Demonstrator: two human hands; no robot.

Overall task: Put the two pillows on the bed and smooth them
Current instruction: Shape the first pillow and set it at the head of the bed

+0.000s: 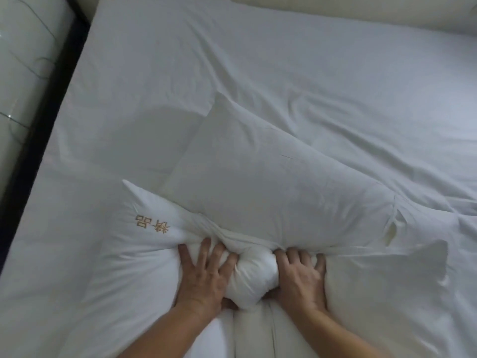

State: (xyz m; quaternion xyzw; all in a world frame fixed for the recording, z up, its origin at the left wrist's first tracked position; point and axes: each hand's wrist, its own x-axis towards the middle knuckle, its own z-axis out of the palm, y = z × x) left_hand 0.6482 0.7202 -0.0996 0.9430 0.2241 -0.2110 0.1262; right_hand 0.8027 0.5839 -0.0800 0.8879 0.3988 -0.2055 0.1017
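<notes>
Both hands clamp the near pillow [144, 275] at its middle. Left hand [204, 273]: fingers spread, pressed down into the fabric, thumb tucked under; its grip is closed on a bunched lump of pillow. Right hand [300, 276]: fingers curled into the fabric on the other side of the same lump, grip likewise closed on it. The lump bulges up between the two hands, and creases run from it toward the left.

Near pillow lies across the bottom of the view, on the white bed [284, 73]. Its left corner points up and carries gold embroidered characters [152, 226]. Its right end stands up in a soft peak.

Second pillow [258, 171] lies just beyond the hands, set diagonally, its far corner toward the upper left and its right end toward the right. Its near edge touches the near pillow along the line where the fingers dig in.

Sheet on the bed is wrinkled, with long folds running to the right. A dark bed frame edge [41, 120] runs down the left side; pale floor [23, 60] beyond it.
</notes>
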